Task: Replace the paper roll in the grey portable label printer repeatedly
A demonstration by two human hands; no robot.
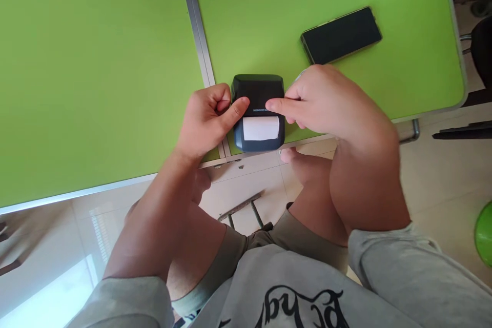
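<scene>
A small dark label printer point(258, 88) lies at the near edge of the green table, its black lid facing up. White label paper point(261, 128) sticks out across its lower, dark blue front part. My left hand point(209, 120) grips the printer's left side, thumb on the lid and the other fingers curled against the side. From the right, my right hand point(313, 100) holds the opposite side, its thumb on the lid near the printed lettering. Some fingertips of both hands are hidden behind the printer's sides.
A black smartphone point(342, 36) lies face up beyond my right hand. A metal seam strip point(198, 25) crosses the green table point(96, 72) left of the printer. Below the near edge are my legs and a metal bar point(242, 207). A green round object point(485, 233) stands at far right.
</scene>
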